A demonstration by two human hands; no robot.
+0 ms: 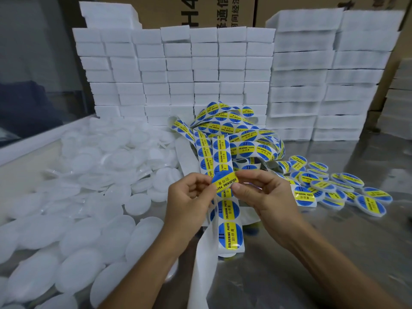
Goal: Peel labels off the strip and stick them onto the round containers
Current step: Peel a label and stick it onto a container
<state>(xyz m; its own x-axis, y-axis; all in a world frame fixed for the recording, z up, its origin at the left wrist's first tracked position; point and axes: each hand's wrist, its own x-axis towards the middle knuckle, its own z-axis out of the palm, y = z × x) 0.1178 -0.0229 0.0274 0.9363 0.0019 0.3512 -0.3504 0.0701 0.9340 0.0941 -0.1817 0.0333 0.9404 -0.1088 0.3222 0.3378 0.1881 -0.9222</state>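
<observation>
Left hand [189,197] and right hand [265,195] pinch a label [225,182] over the strip [229,228], between plain containers [73,241] and labelled ones [334,186]

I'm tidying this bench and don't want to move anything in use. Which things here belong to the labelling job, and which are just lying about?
In use:
- label, pinched by left hand and right hand
- label strip
- unlabelled white containers
- labelled containers

Lying about:
- stacked white blocks
- cardboard boxes behind them
</observation>
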